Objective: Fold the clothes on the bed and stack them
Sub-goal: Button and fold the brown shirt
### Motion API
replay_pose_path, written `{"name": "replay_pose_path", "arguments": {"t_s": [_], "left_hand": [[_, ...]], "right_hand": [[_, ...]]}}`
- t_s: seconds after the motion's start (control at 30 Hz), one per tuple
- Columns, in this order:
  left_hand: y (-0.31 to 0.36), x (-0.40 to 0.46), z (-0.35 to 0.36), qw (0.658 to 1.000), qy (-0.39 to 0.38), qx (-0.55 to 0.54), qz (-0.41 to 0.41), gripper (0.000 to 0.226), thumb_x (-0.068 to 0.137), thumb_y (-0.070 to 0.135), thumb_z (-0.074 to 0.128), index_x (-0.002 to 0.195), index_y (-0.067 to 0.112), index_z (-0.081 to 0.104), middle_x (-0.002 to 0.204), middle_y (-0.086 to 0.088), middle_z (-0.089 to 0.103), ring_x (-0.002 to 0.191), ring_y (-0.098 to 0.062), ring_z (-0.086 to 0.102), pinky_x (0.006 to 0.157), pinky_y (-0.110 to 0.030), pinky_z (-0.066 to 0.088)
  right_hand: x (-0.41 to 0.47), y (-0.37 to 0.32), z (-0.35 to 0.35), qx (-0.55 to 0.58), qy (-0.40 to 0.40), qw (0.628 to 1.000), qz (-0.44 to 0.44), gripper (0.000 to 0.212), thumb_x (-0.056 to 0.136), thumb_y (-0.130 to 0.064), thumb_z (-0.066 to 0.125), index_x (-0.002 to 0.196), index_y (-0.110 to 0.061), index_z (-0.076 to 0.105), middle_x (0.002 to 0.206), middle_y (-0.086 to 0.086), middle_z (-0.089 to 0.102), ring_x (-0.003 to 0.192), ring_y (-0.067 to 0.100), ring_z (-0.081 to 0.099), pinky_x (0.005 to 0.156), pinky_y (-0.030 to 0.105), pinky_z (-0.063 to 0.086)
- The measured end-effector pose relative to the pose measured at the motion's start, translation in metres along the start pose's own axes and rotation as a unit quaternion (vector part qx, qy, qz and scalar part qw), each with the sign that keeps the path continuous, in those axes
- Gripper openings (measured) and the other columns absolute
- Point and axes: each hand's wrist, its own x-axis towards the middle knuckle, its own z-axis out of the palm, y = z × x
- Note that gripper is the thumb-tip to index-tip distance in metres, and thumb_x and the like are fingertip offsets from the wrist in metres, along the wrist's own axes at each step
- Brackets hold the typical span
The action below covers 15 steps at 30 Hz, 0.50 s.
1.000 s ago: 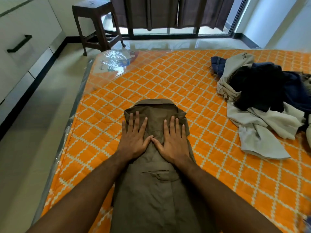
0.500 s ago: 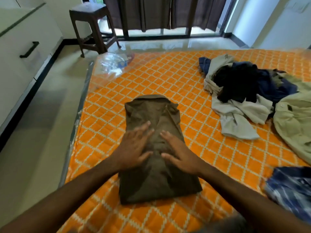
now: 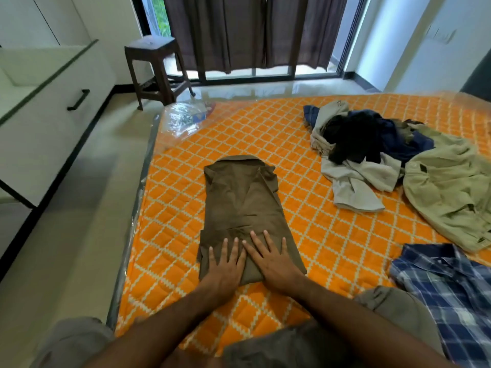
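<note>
A brown shirt (image 3: 241, 203) lies folded into a long narrow strip on the orange checked bed (image 3: 305, 166), collar end away from me. My left hand (image 3: 225, 266) and my right hand (image 3: 273, 261) press flat on its near end, fingers straight and spread, side by side. An unfolded heap of clothes (image 3: 358, 144) in dark, white and navy lies at the right. Next to it are a pale green garment (image 3: 451, 192) and a blue plaid shirt (image 3: 446, 288).
The bed's left edge (image 3: 132, 235), wrapped in clear plastic, borders a tiled floor (image 3: 66, 248). A white drawer cabinet (image 3: 47, 112) stands at the left, a brown stool (image 3: 156, 67) at the back near curtained glass doors (image 3: 252, 35). My knees show at the bottom.
Both hands have slid down the brown shirt from near its collar to its near end, smoothing it. The camera has pulled back, showing more of the bed and the plaid shirt.
</note>
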Motion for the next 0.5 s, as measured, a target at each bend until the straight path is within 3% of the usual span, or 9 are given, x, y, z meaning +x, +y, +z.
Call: {"name": "replay_pose_path", "arguments": {"t_s": [0.1, 0.13, 0.2, 0.27, 0.33, 0.4, 0.5], "left_hand": [[-0.005, -0.005, -0.027, 0.998, 0.027, 0.043, 0.046, 0.063, 0.102, 0.014, 0.020, 0.157, 0.011, -0.011, 0.165, -0.015, -0.014, 0.148, -0.042, -0.017, 0.113, -0.074, 0.012], [-0.005, -0.008, -0.040, 0.997, -0.013, 0.036, 0.062, 0.067, 0.103, 0.012, 0.028, 0.158, 0.012, -0.012, 0.165, -0.012, -0.017, 0.150, -0.041, -0.014, 0.114, -0.071, 0.009], [-0.011, -0.014, -0.066, 0.991, -0.060, -0.014, 0.115, 0.072, 0.101, 0.015, 0.036, 0.158, 0.008, -0.005, 0.167, -0.015, -0.007, 0.153, -0.038, 0.000, 0.120, -0.059, 0.011], [-0.019, -0.027, -0.088, 0.976, -0.080, -0.090, 0.184, 0.080, 0.086, 0.022, 0.038, 0.159, 0.007, 0.007, 0.164, -0.018, 0.015, 0.150, -0.031, 0.022, 0.121, -0.041, 0.021], [-0.022, -0.040, -0.102, 0.959, -0.130, -0.158, 0.196, 0.080, 0.084, 0.016, 0.042, 0.159, 0.016, 0.016, 0.156, -0.012, 0.033, 0.136, -0.022, 0.039, 0.104, -0.030, 0.037], [-0.023, -0.050, -0.119, 0.950, -0.182, -0.184, 0.177, 0.071, 0.086, 0.004, 0.050, 0.153, 0.016, 0.031, 0.134, -0.010, 0.047, 0.113, -0.019, 0.045, 0.081, -0.027, 0.040], [-0.030, -0.056, -0.142, 0.938, -0.237, -0.208, 0.147, 0.050, 0.064, 0.012, 0.053, 0.112, 0.004, 0.061, 0.095, -0.010, 0.059, 0.085, -0.025, 0.056, 0.067, -0.030, 0.045]], "right_hand": [[-0.002, 0.001, -0.015, 0.015, -0.059, 0.998, -0.001, 0.091, 0.099, -0.028, 0.051, 0.158, -0.030, -0.018, 0.165, -0.001, -0.027, 0.153, 0.037, -0.017, 0.110, 0.081, 0.009], [-0.003, 0.003, -0.023, 0.033, -0.083, 0.996, -0.005, 0.091, 0.099, -0.027, 0.052, 0.159, -0.029, -0.016, 0.166, -0.002, -0.023, 0.154, 0.035, -0.014, 0.110, 0.078, 0.011], [-0.007, 0.005, -0.049, 0.075, -0.131, 0.988, -0.032, 0.084, 0.099, -0.018, 0.051, 0.161, -0.021, -0.005, 0.169, 0.006, -0.009, 0.155, 0.031, -0.001, 0.119, 0.064, 0.013], [-0.011, 0.002, -0.074, 0.142, -0.162, 0.974, -0.064, 0.074, 0.095, -0.009, 0.049, 0.160, -0.010, 0.015, 0.165, 0.018, 0.019, 0.152, 0.029, 0.020, 0.124, 0.048, 0.017], [-0.016, 0.001, -0.092, 0.184, -0.190, 0.962, -0.061, 0.072, 0.086, -0.015, 0.048, 0.156, -0.012, 0.031, 0.156, 0.018, 0.039, 0.142, 0.031, 0.039, 0.118, 0.044, 0.030], [-0.018, 0.002, -0.107, 0.177, -0.238, 0.953, -0.058, 0.073, 0.089, -0.007, 0.052, 0.157, -0.013, 0.029, 0.154, 0.020, 0.041, 0.137, 0.038, 0.043, 0.109, 0.041, 0.039], [-0.021, 0.000, -0.135, 0.185, -0.308, 0.933, -0.019, 0.065, 0.086, 0.015, 0.050, 0.148, -0.003, 0.041, 0.123, 0.029, 0.059, 0.107, 0.044, 0.058, 0.069, 0.029, 0.049]]}}
